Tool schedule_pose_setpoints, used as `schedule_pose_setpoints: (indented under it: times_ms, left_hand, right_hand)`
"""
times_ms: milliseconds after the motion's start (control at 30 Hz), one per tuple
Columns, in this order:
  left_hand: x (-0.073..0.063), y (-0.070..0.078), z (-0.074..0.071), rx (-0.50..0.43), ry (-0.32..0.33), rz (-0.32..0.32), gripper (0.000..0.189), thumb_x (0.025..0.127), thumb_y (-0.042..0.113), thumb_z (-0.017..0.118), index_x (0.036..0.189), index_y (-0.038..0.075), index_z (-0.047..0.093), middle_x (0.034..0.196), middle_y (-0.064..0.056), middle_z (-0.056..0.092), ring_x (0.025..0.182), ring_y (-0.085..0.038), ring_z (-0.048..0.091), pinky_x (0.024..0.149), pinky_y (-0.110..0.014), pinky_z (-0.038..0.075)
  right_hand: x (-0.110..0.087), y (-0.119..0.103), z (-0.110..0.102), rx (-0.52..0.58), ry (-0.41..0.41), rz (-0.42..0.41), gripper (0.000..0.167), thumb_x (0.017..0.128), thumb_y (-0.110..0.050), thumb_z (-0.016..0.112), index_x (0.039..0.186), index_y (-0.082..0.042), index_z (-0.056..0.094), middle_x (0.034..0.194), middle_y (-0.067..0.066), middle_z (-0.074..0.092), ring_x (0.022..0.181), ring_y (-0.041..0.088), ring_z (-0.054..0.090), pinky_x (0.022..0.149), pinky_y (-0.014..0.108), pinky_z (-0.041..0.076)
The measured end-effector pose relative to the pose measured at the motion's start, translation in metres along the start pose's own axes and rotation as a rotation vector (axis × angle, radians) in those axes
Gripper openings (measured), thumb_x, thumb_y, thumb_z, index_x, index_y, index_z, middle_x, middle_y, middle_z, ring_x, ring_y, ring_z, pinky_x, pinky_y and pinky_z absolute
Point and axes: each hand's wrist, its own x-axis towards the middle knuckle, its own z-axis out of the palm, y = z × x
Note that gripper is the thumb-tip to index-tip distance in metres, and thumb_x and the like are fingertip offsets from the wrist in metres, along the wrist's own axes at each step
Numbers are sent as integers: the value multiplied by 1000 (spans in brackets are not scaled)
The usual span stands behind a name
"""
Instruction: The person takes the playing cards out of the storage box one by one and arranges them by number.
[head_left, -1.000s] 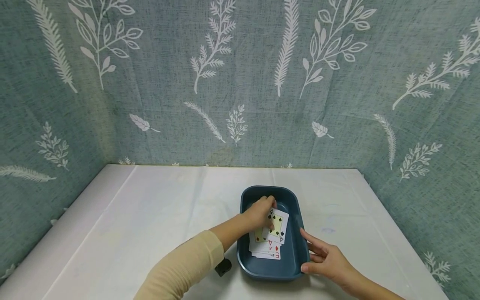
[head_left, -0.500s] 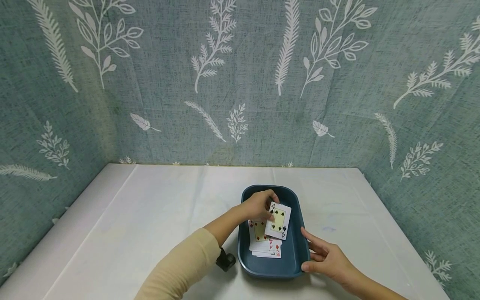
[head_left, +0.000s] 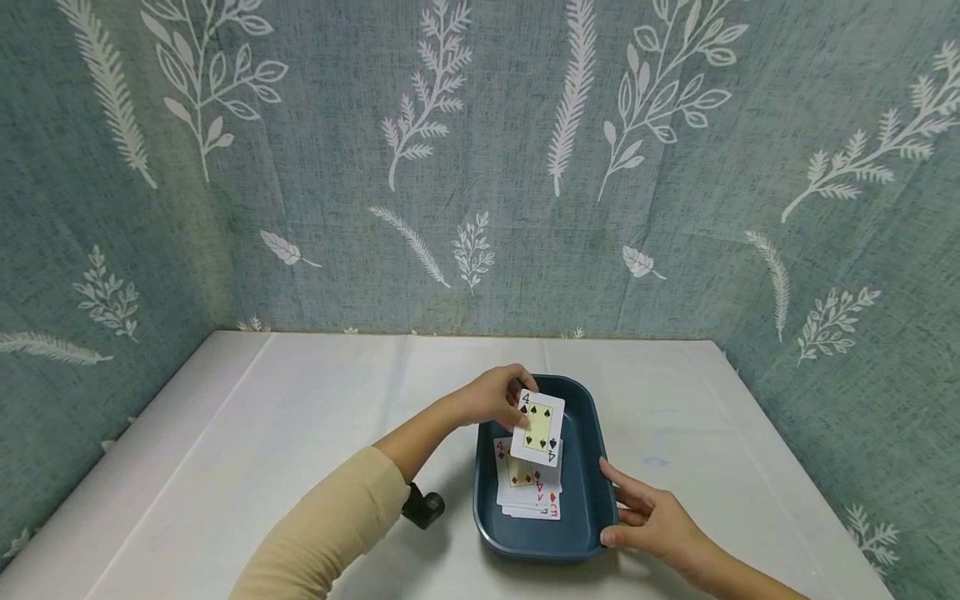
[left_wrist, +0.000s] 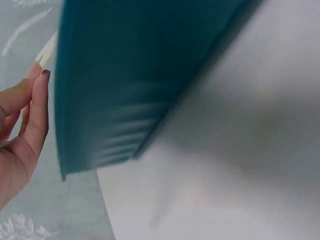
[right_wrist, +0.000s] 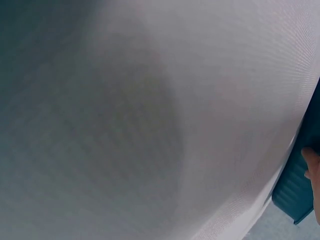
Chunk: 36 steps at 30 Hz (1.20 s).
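My left hand (head_left: 487, 397) pinches a playing card (head_left: 542, 446), the four of spades, between thumb and fingers. The card is raised face up above the back left part of a dark blue bin (head_left: 588, 508). In the left wrist view, that hand (left_wrist: 22, 130) grips the card (left_wrist: 48, 48), seen nearly edge-on beside the bin's wall. Under it, a loose pile of playing cards (head_left: 528, 498) lies in the bin, a red four on top. My right hand (head_left: 652, 521) rests its thumb and fingers, spread, against the bin's right side. The right wrist view shows only its fingertips (right_wrist: 311, 159) at the wall.
The bin stands on a white-covered table (head_left: 300, 433). A patterned green cloth (head_left: 337, 167) rises behind it and at both sides. A small black device (head_left: 423, 507) hangs under my left wrist, left of the bin.
My left hand has lifted the four of spades off the pile and moved it up and slightly left, uncovering more of the cards below. My right hand and the bin have stayed in place.
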Motion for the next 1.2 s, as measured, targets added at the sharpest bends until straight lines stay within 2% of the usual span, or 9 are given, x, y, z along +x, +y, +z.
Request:
schedule_pose_setpoints:
  times_ms: [133, 333, 500, 800, 967, 1200]
  left_hand:
    - [-5, -2, -10, -41, 7, -2, 45, 76, -8, 73, 115, 0, 52, 86, -11, 49, 71, -16, 54, 62, -31, 57]
    - [-17, -9, -26, -59, 52, 5, 45, 77, -7, 73, 117, 0, 53, 89, -10, 46, 73, -16, 50, 63, -31, 56]
    - [-26, -12, -44, -38, 88, 34, 46, 78, -5, 72, 119, -2, 51, 92, -12, 49, 76, -17, 53, 64, -31, 56]
    - [-40, -18, -78, 47, 164, 57, 44, 81, -3, 70, 120, -3, 50, 88, -11, 45, 77, -19, 52, 66, -32, 56]
    - [-46, -26, -87, 92, 215, 49, 42, 82, -3, 69, 119, -2, 50, 87, -11, 45, 77, -20, 53, 65, -32, 56]
    - [-46, -35, -89, 111, 244, 31, 42, 82, -3, 68, 119, 0, 50, 89, -12, 45, 78, -21, 55, 64, -31, 55]
  right_hand:
    - [0, 1, 0, 0, -3, -9, 89, 80, -15, 76, 148, 1, 21, 139, 40, 29, 117, 42, 53, 84, 32, 53]
    - [-1, 2, 0, -1, -2, -14, 88, 80, -15, 76, 148, 1, 21, 138, 41, 31, 116, 42, 54, 83, 31, 53]
    - [-1, 2, 0, 1, 5, -3, 88, 80, -16, 76, 148, 0, 22, 139, 40, 31, 116, 41, 55, 82, 32, 53]
    - [-1, 2, 1, 6, 2, -12, 89, 80, -15, 76, 148, 1, 22, 139, 40, 30, 116, 41, 55, 83, 32, 53]
    - [-1, 2, 1, -1, 6, -10, 90, 78, -16, 77, 148, 2, 22, 139, 40, 30, 116, 41, 55, 84, 32, 53]
    - [0, 0, 1, -33, 27, 3, 92, 77, -21, 79, 148, -1, 23, 141, 37, 30, 117, 40, 54, 85, 33, 52]
